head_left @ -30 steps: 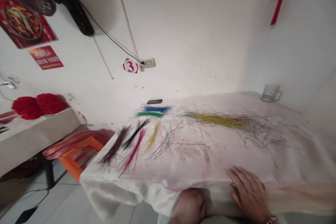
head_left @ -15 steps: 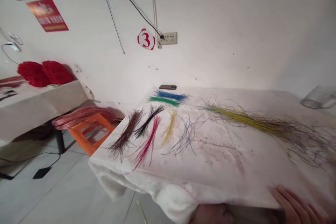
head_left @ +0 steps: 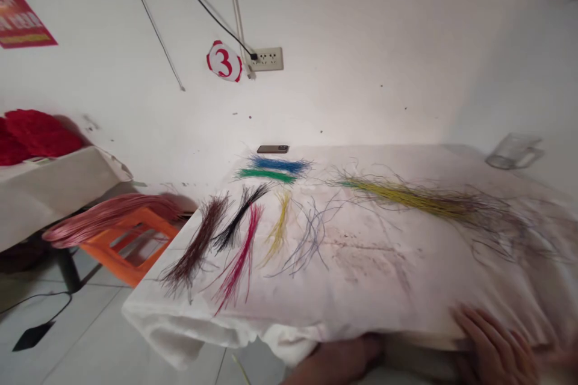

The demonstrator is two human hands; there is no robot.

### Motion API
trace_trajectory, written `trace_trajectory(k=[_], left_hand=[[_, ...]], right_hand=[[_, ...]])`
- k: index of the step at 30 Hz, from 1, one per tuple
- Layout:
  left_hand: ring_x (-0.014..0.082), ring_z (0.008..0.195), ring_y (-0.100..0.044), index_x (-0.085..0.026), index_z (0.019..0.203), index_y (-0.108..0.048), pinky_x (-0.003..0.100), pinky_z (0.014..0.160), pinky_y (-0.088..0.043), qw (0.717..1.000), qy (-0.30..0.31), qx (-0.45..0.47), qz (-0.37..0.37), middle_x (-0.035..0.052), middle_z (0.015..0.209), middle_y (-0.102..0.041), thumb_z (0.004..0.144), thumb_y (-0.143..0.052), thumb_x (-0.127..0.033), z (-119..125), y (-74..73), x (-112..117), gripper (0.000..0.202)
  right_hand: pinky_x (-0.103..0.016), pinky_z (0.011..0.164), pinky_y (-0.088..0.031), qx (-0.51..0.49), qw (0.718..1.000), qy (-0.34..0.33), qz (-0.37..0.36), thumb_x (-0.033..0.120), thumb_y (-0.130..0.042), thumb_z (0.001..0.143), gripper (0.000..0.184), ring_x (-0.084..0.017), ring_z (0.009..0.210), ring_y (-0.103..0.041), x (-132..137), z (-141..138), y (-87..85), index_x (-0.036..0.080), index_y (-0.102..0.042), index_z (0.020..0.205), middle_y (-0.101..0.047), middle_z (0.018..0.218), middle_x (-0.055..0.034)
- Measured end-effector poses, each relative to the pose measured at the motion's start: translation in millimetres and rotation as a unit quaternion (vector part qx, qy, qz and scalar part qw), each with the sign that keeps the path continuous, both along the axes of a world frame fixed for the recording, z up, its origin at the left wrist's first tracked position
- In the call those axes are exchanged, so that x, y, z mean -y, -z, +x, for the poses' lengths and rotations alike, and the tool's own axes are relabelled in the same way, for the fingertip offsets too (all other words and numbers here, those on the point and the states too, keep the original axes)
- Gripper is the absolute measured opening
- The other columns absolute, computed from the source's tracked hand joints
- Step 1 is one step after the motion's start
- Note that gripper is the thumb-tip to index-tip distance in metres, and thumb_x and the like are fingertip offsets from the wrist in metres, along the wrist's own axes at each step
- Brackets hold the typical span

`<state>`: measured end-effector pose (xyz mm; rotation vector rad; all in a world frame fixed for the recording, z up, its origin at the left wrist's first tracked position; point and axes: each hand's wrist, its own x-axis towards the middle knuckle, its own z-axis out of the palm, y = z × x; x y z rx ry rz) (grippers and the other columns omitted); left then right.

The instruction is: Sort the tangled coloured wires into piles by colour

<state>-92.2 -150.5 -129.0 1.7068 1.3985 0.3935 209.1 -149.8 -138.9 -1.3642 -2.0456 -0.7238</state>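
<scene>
Lying beyond the hands (head_left: 494,346), coloured wire bundles (head_left: 196,246) fan across white cloth (head_left: 361,307).

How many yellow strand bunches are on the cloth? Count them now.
2: a short yellow bunch in the front row, and a long yellow bunch to its right, further back.

Small workshop-type rm, prob. light mfg; bare white wall (head_left: 361,42) w/ round numbered tag (head_left: 224,61) reading "3" & power socket (head_left: 267,59) w/ cable plugged in; cloth-covered worktable (head_left: 370,307) w/ colour-sorted bundles of thin strands (head_left: 194,246); 2nd cloth-covered table (head_left: 45,192) alongside; orange plastic stool (head_left: 130,240) w/ pink strand hank (head_left: 108,216) on top; tiled floor (head_left: 90,337); red printed poster (head_left: 18,15) on wall.
</scene>
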Motion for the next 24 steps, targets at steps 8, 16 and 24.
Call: trace_trajectory(k=[8,16,24], left_hand=[[0.0242,0.089,-0.062,-0.025,0.093,-0.071,0.034,0.081,-0.045,0.976,0.133,-0.136,0.107,0.0028,0.097,-0.072,0.079,-0.056,-0.031,29,-5.9,-7,0.022],[0.0219,0.076,-0.064,-0.024,0.092,-0.073,0.029,0.068,-0.045,0.966,0.136,-0.191,0.113,0.0041,0.090,-0.073,0.078,-0.053,-0.030,85,-1.6,-13,0.025],[0.0189,0.082,-0.064,-0.024,0.088,-0.071,0.025,0.073,-0.045,0.970,0.116,-0.175,0.123,0.0011,0.090,-0.073,0.079,-0.051,-0.026,89,-5.5,-1,0.022]], right_hand=[[-0.053,0.102,-0.030,-0.064,0.997,-0.029,0.018,0.028,-0.050,0.082,0.061,-0.033,0.109,-0.056,-3,-10,-2.2,0.022,-0.040,0.142,-0.063,0.118,-0.0130],[-0.045,0.106,-0.027,-0.143,0.987,-0.070,0.014,0.021,-0.050,0.080,0.056,-0.026,0.111,-0.056,-7,-11,-5.5,0.026,-0.048,0.136,-0.067,0.116,-0.0066],[-0.041,0.108,-0.025,-0.178,0.978,-0.105,0.007,0.021,-0.051,0.079,0.051,-0.023,0.113,-0.056,-11,-7,1.6,0.027,-0.054,0.130,-0.067,0.118,-0.0034]])
